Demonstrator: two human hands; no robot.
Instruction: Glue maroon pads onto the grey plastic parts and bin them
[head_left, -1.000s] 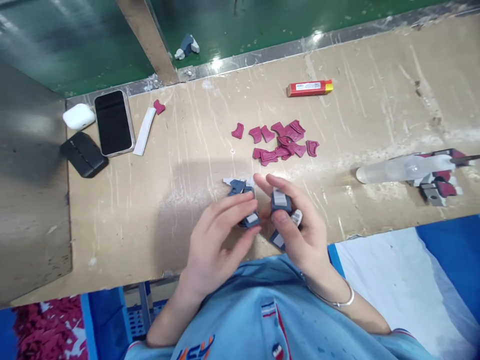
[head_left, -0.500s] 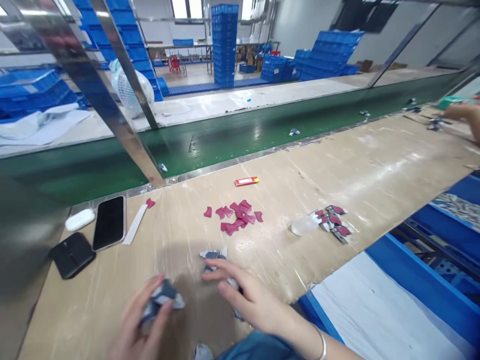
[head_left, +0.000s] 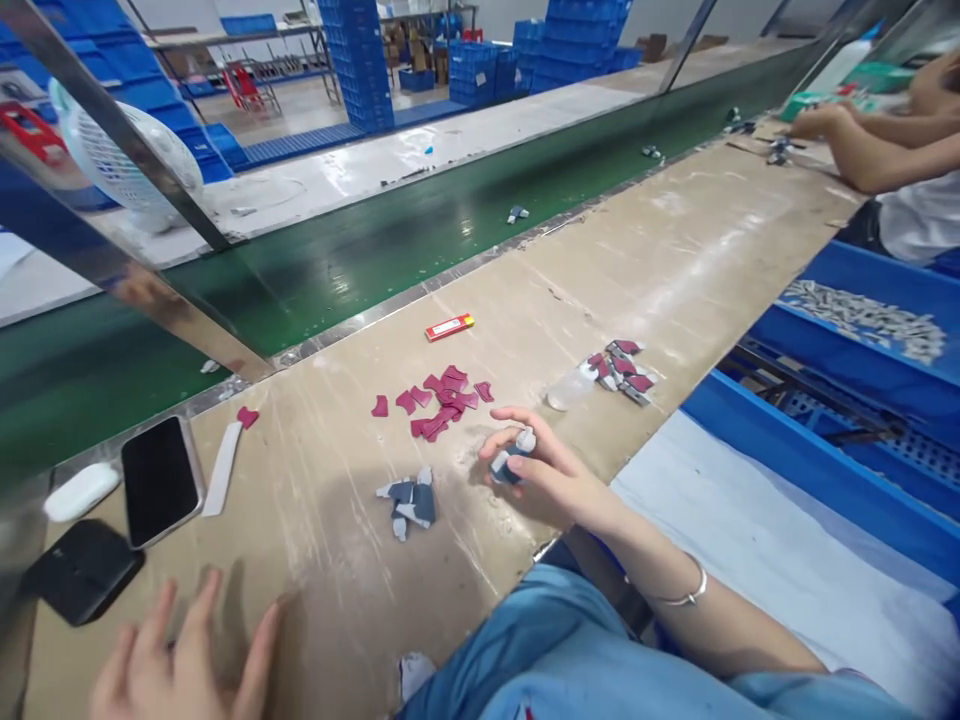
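My right hand (head_left: 551,470) holds a small blue-grey and white part (head_left: 508,462) between thumb and fingers, above the table near its front edge. Spread fingers show on my left hand (head_left: 191,660), low over the table at the bottom left; a small dark spot shows between them, too hidden to name. Several similar blue-grey parts (head_left: 414,500) lie in a small pile between the hands. Behind them are scattered dark red pieces (head_left: 448,405). A translucent bottle (head_left: 571,388) lies beside several parts with dark red pieces on them (head_left: 626,372).
A phone (head_left: 161,482), a white case (head_left: 82,492), a black case (head_left: 86,572) and a white strip (head_left: 223,468) lie at left. A red box (head_left: 450,327) lies farther back. Another person's arms (head_left: 870,150) are at the far right. Blue bins (head_left: 810,470) stand below the table edge.
My right hand has lifted away from the pile to the right with a part in it. My left hand has moved left, opened, and no longer holds its parts. The view has shifted.
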